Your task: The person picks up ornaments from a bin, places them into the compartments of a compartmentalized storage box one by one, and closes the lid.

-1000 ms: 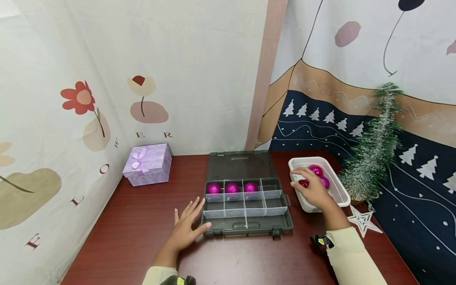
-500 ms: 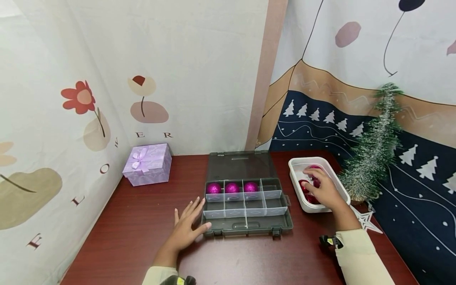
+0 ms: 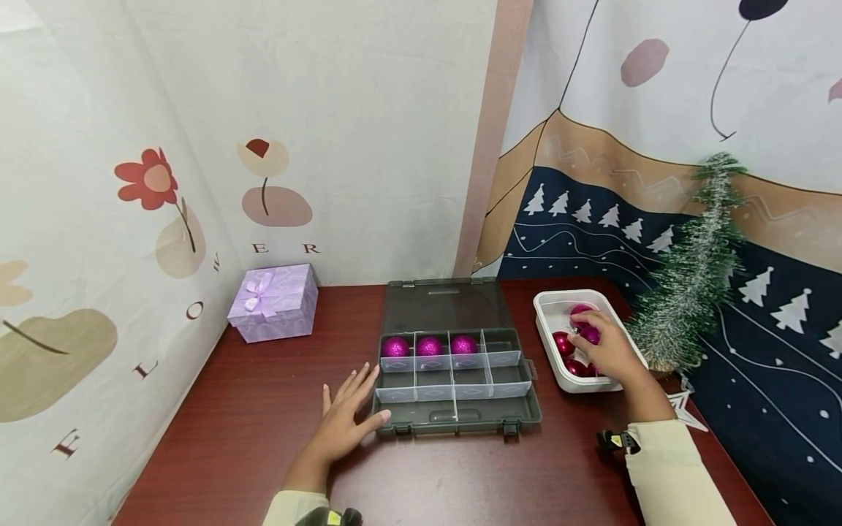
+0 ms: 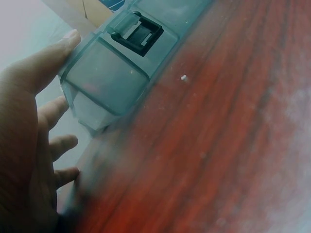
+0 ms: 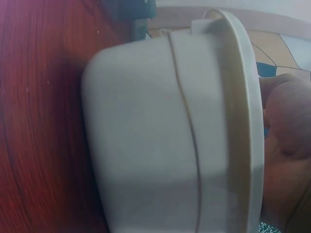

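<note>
An open dark translucent organizer box [image 3: 460, 413] lies on the table, three glittery magenta Christmas baubles [image 3: 429, 346] in its back row. My left hand [image 3: 343, 420] rests at its left front corner, fingers spread; in the left wrist view the thumb touches the box's wall [image 4: 107, 77]. Inside the white plastic tub [image 3: 549, 365], my right hand [image 3: 615, 351] pinches a magenta bauble [image 3: 590, 334] between thumb and fingers. Red baubles [image 3: 563, 343] and another magenta one lie around it. The right wrist view shows mostly the tub's outer wall [image 5: 141, 121], hiding the fingertips.
A lilac gift box [image 3: 272, 303] with a bow stands at the back left. Right of the tub is a small frosted Christmas tree [image 3: 691, 277]; a white star [image 3: 685, 410] lies partly behind the right forearm. Printed curtains [image 3: 368, 146] border the table behind.
My right hand has moved from the tub's left side to the right and deeper in, and its fingers have closed around a magenta bauble. The left hand stays at the box's corner.
</note>
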The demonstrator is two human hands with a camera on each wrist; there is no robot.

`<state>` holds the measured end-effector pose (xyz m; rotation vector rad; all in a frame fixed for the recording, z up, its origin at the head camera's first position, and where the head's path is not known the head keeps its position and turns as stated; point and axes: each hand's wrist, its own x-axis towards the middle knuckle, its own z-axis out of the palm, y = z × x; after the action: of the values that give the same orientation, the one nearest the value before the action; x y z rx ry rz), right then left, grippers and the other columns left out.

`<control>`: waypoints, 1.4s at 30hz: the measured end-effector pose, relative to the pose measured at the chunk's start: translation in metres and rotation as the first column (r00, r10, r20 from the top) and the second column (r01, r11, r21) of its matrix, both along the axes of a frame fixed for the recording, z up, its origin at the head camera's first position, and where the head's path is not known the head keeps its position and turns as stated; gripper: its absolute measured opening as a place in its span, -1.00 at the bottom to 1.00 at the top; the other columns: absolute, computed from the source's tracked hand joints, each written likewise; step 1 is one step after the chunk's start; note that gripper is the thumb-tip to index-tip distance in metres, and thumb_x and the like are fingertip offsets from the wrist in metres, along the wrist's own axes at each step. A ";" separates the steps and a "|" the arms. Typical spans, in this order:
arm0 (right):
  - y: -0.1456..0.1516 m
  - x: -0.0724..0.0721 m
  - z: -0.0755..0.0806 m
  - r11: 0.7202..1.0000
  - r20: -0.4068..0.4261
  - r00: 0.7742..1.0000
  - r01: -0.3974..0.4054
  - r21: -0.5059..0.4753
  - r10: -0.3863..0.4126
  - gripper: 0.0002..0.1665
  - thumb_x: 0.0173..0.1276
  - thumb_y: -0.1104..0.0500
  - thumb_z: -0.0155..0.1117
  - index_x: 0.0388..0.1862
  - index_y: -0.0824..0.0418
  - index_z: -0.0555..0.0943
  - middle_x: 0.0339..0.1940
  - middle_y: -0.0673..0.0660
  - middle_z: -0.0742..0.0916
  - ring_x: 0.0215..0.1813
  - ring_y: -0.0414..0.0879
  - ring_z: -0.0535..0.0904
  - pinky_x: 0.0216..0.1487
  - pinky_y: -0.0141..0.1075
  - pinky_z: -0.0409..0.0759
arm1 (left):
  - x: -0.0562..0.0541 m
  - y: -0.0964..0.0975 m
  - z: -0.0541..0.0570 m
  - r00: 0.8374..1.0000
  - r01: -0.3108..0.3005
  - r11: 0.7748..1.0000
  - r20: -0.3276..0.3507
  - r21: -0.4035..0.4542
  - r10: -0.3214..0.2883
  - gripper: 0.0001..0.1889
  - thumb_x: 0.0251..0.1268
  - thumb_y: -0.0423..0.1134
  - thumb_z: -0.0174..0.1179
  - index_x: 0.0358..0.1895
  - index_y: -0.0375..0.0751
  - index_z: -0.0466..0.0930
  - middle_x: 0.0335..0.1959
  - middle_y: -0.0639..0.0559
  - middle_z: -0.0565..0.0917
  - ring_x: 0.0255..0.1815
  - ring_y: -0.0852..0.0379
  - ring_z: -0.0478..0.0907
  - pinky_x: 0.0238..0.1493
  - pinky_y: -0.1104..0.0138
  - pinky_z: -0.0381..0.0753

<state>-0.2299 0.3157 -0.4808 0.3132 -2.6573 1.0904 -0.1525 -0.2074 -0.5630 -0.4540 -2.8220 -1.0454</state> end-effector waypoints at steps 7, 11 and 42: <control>0.006 -0.003 0.004 0.999 0.104 0.994 0.025 0.049 -0.030 -0.48 0.53 0.26 0.42 0.37 0.45 0.59 0.44 0.56 0.57 0.50 0.53 0.45 0.56 0.48 0.35 | 0.000 0.000 0.000 1.000 0.000 1.000 0.000 -0.001 0.000 -0.07 0.40 0.21 0.37 0.76 0.07 0.24 0.78 -0.21 0.25 0.76 -0.48 0.16 0.54 -0.70 -0.43; 0.010 -0.005 0.005 0.996 0.124 0.991 0.029 0.085 -0.040 -0.45 0.54 0.24 0.42 0.39 0.48 0.56 0.46 0.58 0.54 0.51 0.56 0.43 0.55 0.49 0.34 | 0.000 0.000 0.000 1.000 0.000 1.000 -0.001 -0.001 0.000 -0.08 0.40 0.21 0.36 0.76 0.07 0.23 0.78 -0.20 0.25 0.76 -0.48 0.16 0.54 -0.70 -0.43; 0.018 -0.011 0.006 0.987 0.283 0.958 -0.003 0.161 -0.044 -0.34 0.61 0.14 0.34 0.50 0.51 0.46 0.52 0.66 0.40 0.50 0.64 0.38 0.54 0.51 0.36 | -0.001 0.000 0.001 1.000 -0.003 1.000 0.018 -0.004 0.003 -0.08 0.41 0.21 0.36 0.76 0.08 0.22 0.78 -0.19 0.24 0.77 -0.47 0.14 0.55 -0.68 -0.46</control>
<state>-0.2411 0.3338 -0.4749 0.1665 -3.0051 0.9831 -0.1533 -0.2077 -0.5624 -0.4424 -2.8404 -1.0489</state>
